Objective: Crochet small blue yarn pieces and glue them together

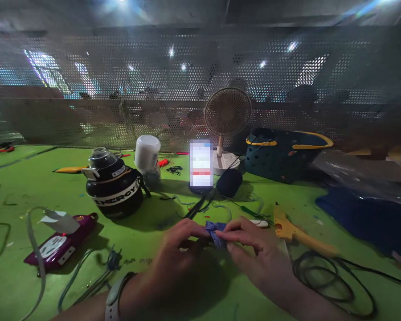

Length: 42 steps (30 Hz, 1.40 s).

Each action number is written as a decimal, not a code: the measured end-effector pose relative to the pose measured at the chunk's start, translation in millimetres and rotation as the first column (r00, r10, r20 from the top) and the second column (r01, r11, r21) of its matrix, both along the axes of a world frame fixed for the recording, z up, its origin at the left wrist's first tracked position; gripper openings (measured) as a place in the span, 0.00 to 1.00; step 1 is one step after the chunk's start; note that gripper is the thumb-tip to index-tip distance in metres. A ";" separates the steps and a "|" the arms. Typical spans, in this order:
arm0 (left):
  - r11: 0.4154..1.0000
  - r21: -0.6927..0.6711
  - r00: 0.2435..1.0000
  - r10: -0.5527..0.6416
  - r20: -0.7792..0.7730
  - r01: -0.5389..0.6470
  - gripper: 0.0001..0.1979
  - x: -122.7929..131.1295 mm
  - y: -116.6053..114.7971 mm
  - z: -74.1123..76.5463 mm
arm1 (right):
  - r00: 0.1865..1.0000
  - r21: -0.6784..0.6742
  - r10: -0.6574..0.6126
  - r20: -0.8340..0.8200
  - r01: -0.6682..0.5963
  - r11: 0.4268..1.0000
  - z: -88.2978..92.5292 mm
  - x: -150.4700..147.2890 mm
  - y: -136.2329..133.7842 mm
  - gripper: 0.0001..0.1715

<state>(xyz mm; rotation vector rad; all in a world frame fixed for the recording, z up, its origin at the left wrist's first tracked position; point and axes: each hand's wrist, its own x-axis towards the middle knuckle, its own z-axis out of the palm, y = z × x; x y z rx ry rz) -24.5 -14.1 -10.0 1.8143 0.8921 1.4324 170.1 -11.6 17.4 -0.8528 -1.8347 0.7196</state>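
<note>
A small, crumpled blue-purple fabric piece (215,232) is pinched between both hands at the table's front middle. My left hand (178,249) grips its left side, thumb and forefinger together. My right hand (254,249) pinches the right side with its fingertips. Just behind the right hand lies a white-handled tool (259,223), partly hidden by the fingers. A dark, rounded yarn ball (230,183) rests beyond the hands. Nearby is a thin green-handled tool (249,211). To the right lies a yellow glue gun (297,234).
A lit phone (201,164) stands before a small fan (227,111). At left are a black bottle (115,196), a white jar (147,151) and a purple power strip (62,247). A dark basket (280,156), navy cloth (364,223) and coiled black cable (327,281) occupy the right.
</note>
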 end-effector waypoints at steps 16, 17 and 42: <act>0.998 0.048 0.997 0.042 -0.062 -0.039 0.22 1.2 -4.7 -1.8 | 0.994 0.035 0.048 0.096 -0.052 0.998 -0.3 4.5 -1.6 0.15; 0.999 0.048 0.998 0.020 -0.062 -0.017 0.23 1.2 -4.8 -1.9 | 0.998 -0.075 0.053 0.029 -0.051 0.996 -1.9 5.4 -0.1 0.14; 0.768 -0.624 0.981 -0.025 0.194 0.143 0.10 13.5 -6.0 13.1 | 0.991 -0.167 -0.058 0.125 0.078 0.983 4.0 -10.5 -1.9 0.08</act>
